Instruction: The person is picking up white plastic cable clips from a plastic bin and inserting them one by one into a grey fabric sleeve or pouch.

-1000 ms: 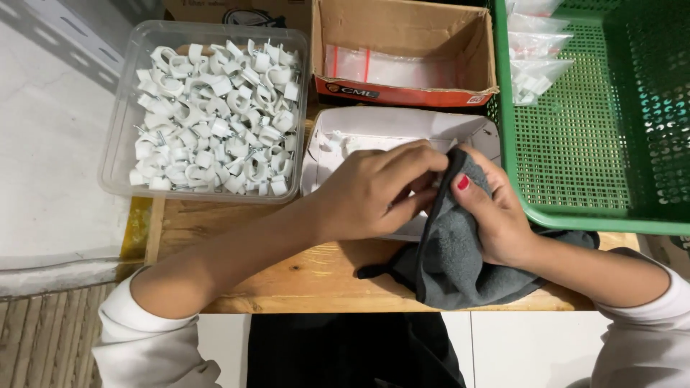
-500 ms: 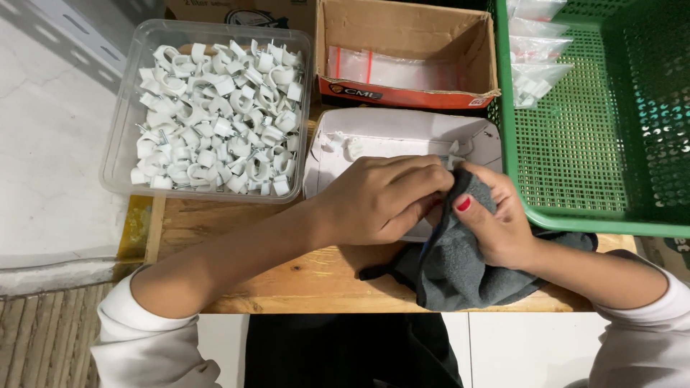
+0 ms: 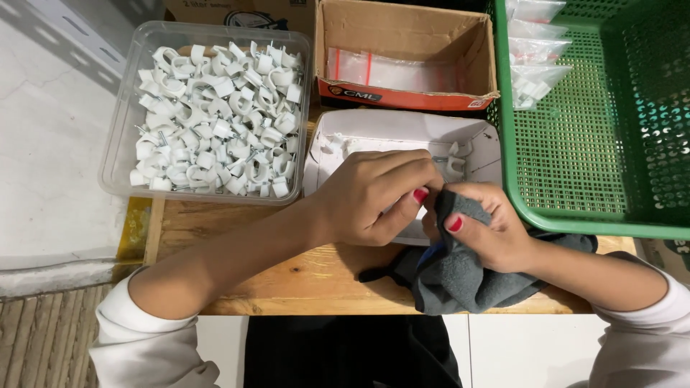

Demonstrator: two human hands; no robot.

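Note:
My left hand (image 3: 374, 197) and my right hand (image 3: 481, 226) meet over the front edge of a shallow white box (image 3: 402, 133) on a wooden table (image 3: 237, 276). The right hand's fingers are curled around a fold of dark grey cloth (image 3: 467, 276) that lies under it and drapes off the table's near edge. The left hand's fingers are pinched together against the right hand and the cloth; what they pinch is hidden. A few white cable clips (image 3: 454, 167) lie inside the white box.
A clear plastic tub (image 3: 118, 136) full of white cable clips stands at the left. A brown cardboard box (image 3: 406, 32) with small clear bags is at the back. A green mesh basket (image 3: 575, 187) holding packed bags (image 3: 535, 68) fills the right side.
Both hands have drawn slightly toward me, uncovering more of the white box. The cloth stays bunched under the right hand.

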